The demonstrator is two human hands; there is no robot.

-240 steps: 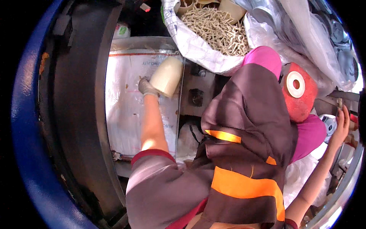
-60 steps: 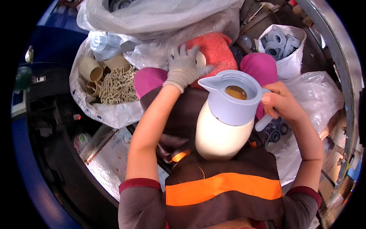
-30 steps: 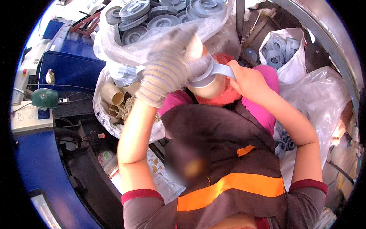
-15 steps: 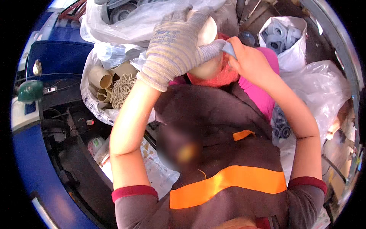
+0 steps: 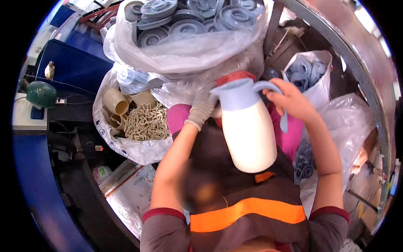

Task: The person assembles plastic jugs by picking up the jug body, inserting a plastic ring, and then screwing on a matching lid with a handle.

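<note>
A cream jug (image 5: 249, 136) with a grey-blue collar, spout and handle is held in front of my dark apron, its base toward me. My right hand (image 5: 287, 97), bare, is closed on the jug's handle (image 5: 268, 86). My left hand (image 5: 204, 103) wears a pale striped knit glove and is beside the jug's collar, near the spout. Its fingers are smeared and partly hidden, so I cannot make out whether they touch the jug. Red cloth (image 5: 236, 77) shows just beyond the jug's top.
A large clear bag (image 5: 189, 59) of grey discs and rings stands ahead. To the left, a white sack (image 5: 126, 149) holds beige cylinders and small beige pieces. At right are a white bag (image 5: 321, 86) of grey parts and another clear bag (image 5: 352, 122). A metal rail (image 5: 331, 35) curves past.
The jug has come nearer and turned so its whole side shows, with my right hand still at the handle. My left hand has left the jug's base and moved down beside the collar.
</note>
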